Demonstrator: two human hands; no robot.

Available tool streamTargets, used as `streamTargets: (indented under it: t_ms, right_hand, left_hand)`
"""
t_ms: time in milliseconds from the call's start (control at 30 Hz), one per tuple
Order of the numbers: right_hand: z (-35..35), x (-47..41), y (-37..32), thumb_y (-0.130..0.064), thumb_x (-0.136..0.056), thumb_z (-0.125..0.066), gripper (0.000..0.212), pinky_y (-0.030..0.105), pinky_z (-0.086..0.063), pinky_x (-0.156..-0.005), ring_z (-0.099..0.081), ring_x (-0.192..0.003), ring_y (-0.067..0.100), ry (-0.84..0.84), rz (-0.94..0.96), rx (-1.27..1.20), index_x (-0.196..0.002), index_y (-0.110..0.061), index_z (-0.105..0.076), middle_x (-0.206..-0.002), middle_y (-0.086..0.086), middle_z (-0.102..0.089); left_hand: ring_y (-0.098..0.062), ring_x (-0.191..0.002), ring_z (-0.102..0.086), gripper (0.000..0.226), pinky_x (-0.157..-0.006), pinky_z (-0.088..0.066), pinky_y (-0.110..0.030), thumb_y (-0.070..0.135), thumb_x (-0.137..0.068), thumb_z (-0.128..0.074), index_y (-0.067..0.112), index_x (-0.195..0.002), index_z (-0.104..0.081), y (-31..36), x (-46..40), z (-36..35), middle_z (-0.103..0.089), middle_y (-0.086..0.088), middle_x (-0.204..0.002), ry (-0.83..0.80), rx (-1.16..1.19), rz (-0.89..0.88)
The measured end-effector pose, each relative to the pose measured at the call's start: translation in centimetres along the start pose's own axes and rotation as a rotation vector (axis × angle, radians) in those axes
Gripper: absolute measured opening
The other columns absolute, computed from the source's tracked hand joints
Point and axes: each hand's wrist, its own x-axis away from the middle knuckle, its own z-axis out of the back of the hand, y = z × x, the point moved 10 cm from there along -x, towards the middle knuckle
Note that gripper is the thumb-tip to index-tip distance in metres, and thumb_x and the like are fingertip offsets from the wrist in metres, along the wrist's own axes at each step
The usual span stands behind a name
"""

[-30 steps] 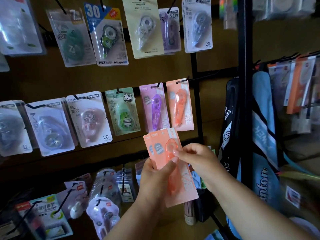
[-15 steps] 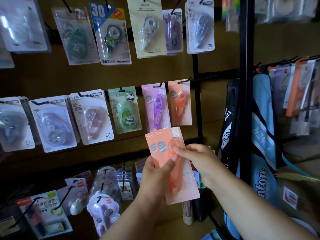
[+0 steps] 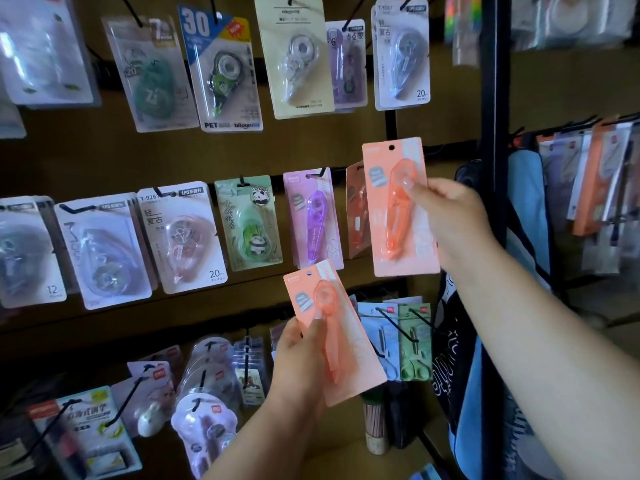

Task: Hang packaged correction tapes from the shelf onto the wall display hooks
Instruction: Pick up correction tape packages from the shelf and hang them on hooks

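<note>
head view, both hands pinching orange tape packs, right pack (image 3: 398, 216) covering hung orange pack (image 3: 355, 216), purple pack (image 3: 313, 220) beside

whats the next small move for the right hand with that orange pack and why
Probably slide the raised orange pack slightly left and onto the hook holding the hanging orange pack. The right hand grips it upright, its punched hole exposed on top, just right of that matching pack. The left hand holds another orange pack in reserve.

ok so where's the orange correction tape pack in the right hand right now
In the head view the right hand holds the orange correction tape pack up at centre right, in front of the orange pack already hanging, just right of the purple pack.
</note>
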Motion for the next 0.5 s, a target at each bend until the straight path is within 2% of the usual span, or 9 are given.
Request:
streamTargets:
  t_ms: [67,200,300,433,500]
  right_hand:
    - [-0.4,-0.7,-0.4,-0.034,-0.086,-0.069,0.014,0.046,-0.057,-0.083,-0.072,-0.084,0.023,-0.027,-0.007,0.058,-0.092,-0.021,-0.068,-0.091,0.001,-0.074]
    - [-0.9,-0.6,0.7,-0.034,-0.086,-0.068,0.015,0.045,-0.059,-0.08,-0.073,-0.08,0.023,-0.058,-0.047,0.1,-0.089,-0.019,-0.069,-0.089,0.002,-0.075]
    - [-1.2,-0.6,1.3,-0.038,-0.086,-0.067,0.018,0.039,-0.059,-0.075,-0.073,-0.08,0.021,-0.067,-0.049,0.12,-0.09,-0.021,-0.069,-0.088,0.0,-0.075]
    - [-1.9,-2.0,1.9,-0.036,-0.086,-0.067,0.014,0.034,-0.058,-0.071,-0.071,-0.075,0.019,-0.062,-0.084,0.166,-0.082,-0.023,-0.065,-0.084,-0.002,-0.072]
    - [-2.5,-2.9,2.2,-0.037,-0.087,-0.066,0.018,0.031,-0.056,-0.067,-0.068,-0.072,0.016,-0.061,-0.096,0.204,-0.078,-0.023,-0.061,-0.08,-0.005,-0.068]
  left_hand:
    - [-0.022,-0.072,-0.075,0.028,-0.064,-0.06,-0.045,0.044,-0.094,-0.055,0.02,-0.104,-0.065,-0.1,-0.1,-0.1,-0.078,-0.001,-0.084,-0.011,-0.001,0.003]
    - [-0.025,-0.076,-0.075,0.027,-0.069,-0.06,-0.047,0.042,-0.094,-0.055,0.019,-0.105,-0.065,-0.3,-0.2,-0.4,-0.078,-0.004,-0.088,-0.026,-0.002,0.017]
    - [-0.025,-0.077,-0.075,0.028,-0.072,-0.06,-0.051,0.043,-0.094,-0.055,0.019,-0.104,-0.065,-0.2,-0.1,-0.4,-0.078,-0.005,-0.09,-0.03,0.001,0.012]
    - [-0.02,-0.069,-0.075,0.029,-0.059,-0.059,-0.043,0.049,-0.091,-0.056,0.023,-0.103,-0.065,-0.2,0.1,-0.4,-0.077,0.002,-0.08,-0.042,0.004,0.018]
    - [-0.02,-0.072,-0.076,0.031,-0.059,-0.058,-0.039,0.049,-0.09,-0.057,0.023,-0.105,-0.066,-0.2,0.1,-0.4,-0.077,0.001,-0.082,-0.045,0.001,0.012]
